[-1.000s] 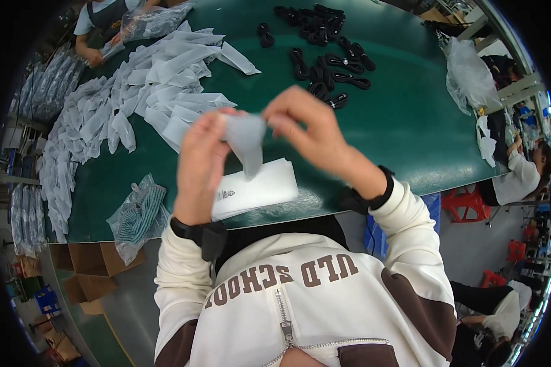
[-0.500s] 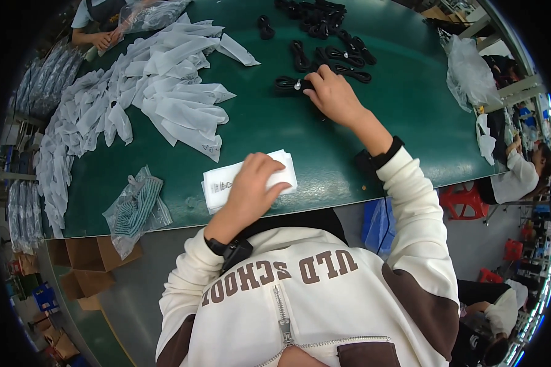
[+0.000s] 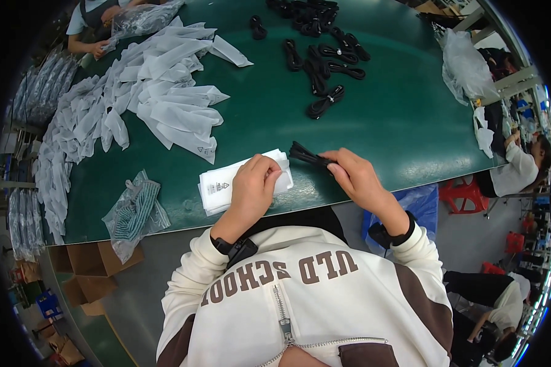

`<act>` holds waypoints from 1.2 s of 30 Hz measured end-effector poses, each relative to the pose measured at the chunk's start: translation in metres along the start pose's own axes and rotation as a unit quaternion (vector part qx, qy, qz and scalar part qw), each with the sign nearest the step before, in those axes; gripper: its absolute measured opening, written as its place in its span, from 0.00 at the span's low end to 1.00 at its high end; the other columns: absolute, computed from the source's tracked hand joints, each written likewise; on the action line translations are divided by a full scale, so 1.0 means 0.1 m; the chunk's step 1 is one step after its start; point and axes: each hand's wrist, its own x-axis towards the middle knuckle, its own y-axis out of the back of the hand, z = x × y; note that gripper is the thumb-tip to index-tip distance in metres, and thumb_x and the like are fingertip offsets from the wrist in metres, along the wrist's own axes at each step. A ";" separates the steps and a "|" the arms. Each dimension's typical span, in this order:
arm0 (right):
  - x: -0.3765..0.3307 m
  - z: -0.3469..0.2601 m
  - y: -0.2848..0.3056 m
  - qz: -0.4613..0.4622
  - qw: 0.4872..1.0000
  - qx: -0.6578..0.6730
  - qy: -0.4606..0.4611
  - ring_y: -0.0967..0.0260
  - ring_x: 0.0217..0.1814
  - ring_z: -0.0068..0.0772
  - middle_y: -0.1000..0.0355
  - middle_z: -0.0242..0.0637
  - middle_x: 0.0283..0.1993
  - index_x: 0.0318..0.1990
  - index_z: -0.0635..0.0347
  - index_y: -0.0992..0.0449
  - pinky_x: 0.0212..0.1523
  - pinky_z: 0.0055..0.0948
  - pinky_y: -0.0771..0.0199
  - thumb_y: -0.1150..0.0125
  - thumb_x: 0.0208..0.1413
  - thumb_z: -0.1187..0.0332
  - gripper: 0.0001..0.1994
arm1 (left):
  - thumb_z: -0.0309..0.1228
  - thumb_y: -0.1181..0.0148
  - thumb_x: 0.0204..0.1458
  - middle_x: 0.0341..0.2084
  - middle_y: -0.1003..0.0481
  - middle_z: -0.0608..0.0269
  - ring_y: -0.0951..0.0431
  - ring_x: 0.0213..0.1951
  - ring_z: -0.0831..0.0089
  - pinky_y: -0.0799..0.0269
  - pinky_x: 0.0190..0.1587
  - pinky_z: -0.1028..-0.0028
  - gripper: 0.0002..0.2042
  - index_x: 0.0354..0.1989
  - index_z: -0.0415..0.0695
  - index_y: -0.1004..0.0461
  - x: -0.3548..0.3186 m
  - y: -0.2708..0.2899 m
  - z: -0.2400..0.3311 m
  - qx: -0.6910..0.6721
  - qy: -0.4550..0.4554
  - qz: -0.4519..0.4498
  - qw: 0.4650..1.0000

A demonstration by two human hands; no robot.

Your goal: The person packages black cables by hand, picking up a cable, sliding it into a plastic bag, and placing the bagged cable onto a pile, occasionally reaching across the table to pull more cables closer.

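Black cable bundle: it (image 3: pixel 310 156) is lying folded in several dark, slightly shiny strands, its loops fanning a little at the left end and pointing at the pouch stack.
Place of the bundle: it is sitting just past the right end of the stack, over the near part of the tabletop (image 3: pixel 404 122); whether it is touching the stack I cannot tell.
Right hand: my right hand (image 3: pixel 358 178) is holding the bundle's right end between thumb and fingers.
Left hand: my left hand (image 3: pixel 251 186) is bending over the stack, thumb near the forefinger; whether they are gripping a pouch I cannot tell.
White pouch stack: it (image 3: pixel 214 189) is lying flat and slightly slanted, dark print showing on the left part, its lower side running near the table edge.
Open room: green surface is stretching between my hands and the coiled black cables (image 3: pixel 315 76) farther off, and on toward the right.
Left limit: a heap of whitish pouches (image 3: pixel 180 113) is filling the far left, and a clear bag with teal striped contents (image 3: pixel 134 214) is hanging partly over the near edge.
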 end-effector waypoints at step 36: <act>0.01 0.02 -0.25 -0.104 0.921 0.296 -0.230 0.31 0.28 0.26 0.29 0.36 0.34 0.46 0.61 0.21 0.29 0.25 0.31 0.36 0.59 0.72 0.09 | 0.19 0.37 0.46 0.36 0.27 0.57 0.30 0.42 0.55 0.32 0.43 0.64 0.07 0.31 0.40 0.28 0.10 0.17 0.19 0.006 -0.152 -0.021 0.988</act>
